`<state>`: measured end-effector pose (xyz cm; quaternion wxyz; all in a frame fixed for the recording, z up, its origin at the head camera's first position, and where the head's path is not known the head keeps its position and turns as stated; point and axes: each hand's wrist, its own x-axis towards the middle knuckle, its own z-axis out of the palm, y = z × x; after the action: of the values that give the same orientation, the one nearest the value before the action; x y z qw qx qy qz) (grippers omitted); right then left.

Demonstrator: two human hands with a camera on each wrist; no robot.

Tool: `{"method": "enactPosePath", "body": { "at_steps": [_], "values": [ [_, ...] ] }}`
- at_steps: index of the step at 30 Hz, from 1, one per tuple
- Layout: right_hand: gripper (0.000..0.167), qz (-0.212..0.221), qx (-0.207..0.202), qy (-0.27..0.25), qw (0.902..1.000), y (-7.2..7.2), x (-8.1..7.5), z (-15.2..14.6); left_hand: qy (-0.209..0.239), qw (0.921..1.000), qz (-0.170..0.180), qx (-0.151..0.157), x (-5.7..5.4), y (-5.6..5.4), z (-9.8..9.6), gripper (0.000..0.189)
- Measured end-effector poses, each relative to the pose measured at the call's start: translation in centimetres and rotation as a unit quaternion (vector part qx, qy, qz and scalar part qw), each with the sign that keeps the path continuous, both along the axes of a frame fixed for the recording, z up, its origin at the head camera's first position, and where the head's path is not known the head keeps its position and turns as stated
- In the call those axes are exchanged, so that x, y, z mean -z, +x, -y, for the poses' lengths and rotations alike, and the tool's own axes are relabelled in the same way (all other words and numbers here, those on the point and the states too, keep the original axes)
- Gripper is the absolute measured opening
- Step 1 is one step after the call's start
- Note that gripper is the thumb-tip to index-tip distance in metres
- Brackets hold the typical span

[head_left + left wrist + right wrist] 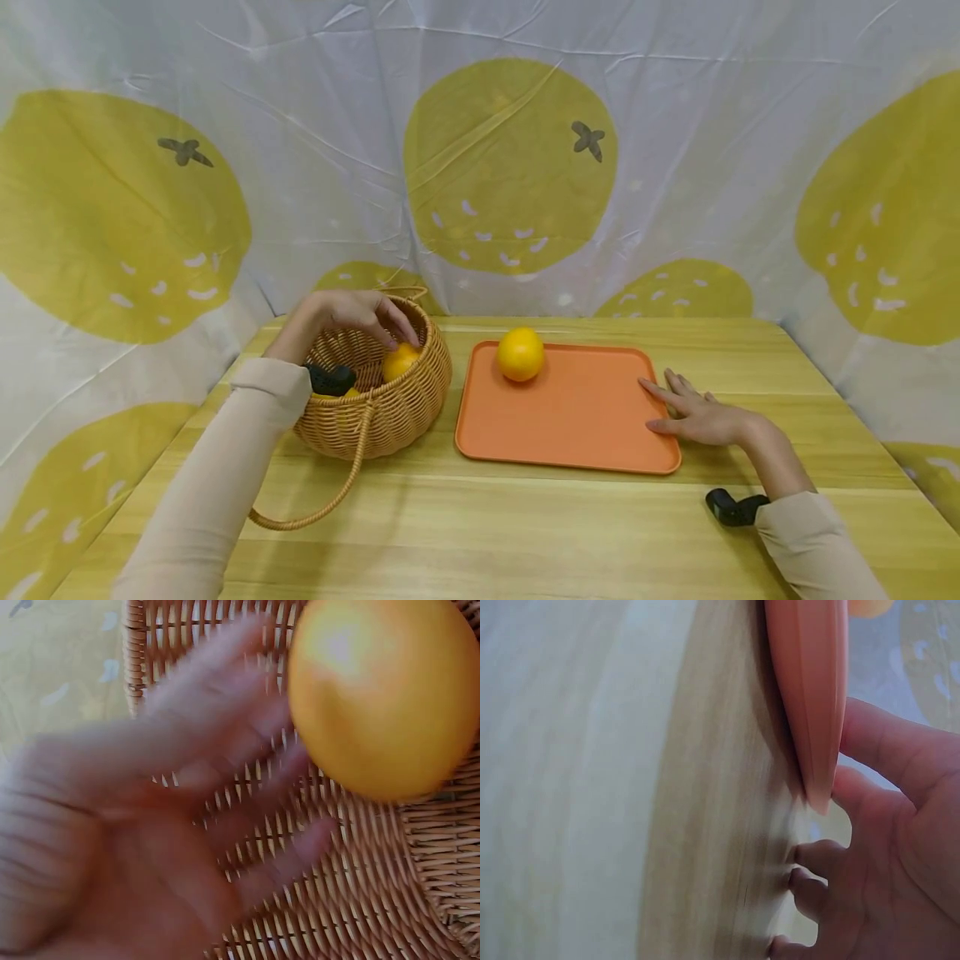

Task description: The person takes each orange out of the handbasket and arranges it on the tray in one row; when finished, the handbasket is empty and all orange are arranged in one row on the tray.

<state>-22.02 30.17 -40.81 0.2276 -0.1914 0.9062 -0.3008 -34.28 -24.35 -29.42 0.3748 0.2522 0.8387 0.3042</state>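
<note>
My left hand [367, 315] reaches down into a wicker basket [390, 425], its fingers at an orange [400, 362] inside. In the left wrist view the blurred left hand [165, 802] has its fingers spread and loosely bent beside the orange [382, 697]; they do not wrap round it. My right hand [701, 414] lies at the right edge of an orange-coloured tray [585, 417], fingers spread. The right wrist view has the thumb and a finger of the right hand [900, 817] touching the tray's rim [810, 690], with other fingertips on the table.
Another orange [521, 354] sits on the tray's far left corner. Part of one more yellow fruit shows in the basket under the left wrist. The basket's handle [348, 483] hangs toward the front of the wooden table [525, 533]. A fruit-print curtain [675, 167] stands behind.
</note>
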Motion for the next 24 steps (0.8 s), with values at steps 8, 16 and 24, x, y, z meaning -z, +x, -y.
{"method": "enactPosePath", "body": {
  "at_steps": [8, 16, 24],
  "values": [
    [0.088, 0.006, 0.008, 0.003, 0.9999, 0.1, -0.2, 0.2, -0.029, 0.9987, -0.03, -0.028, 0.7, 0.2, 0.8, 0.023],
    [0.089, 0.005, 0.005, -0.004, 1.0, 0.0, -0.1, 0.1, -0.008, 0.9999, 0.009, -0.006, 1.2, 0.0, 1.0, 0.028],
    [0.089, -0.005, 0.003, 0.008, 1.0, -0.2, 0.5, -0.2, -0.025, 0.9994, 0.017, -0.018, 1.6, 0.1, 0.9, 0.019]
  ]
}}
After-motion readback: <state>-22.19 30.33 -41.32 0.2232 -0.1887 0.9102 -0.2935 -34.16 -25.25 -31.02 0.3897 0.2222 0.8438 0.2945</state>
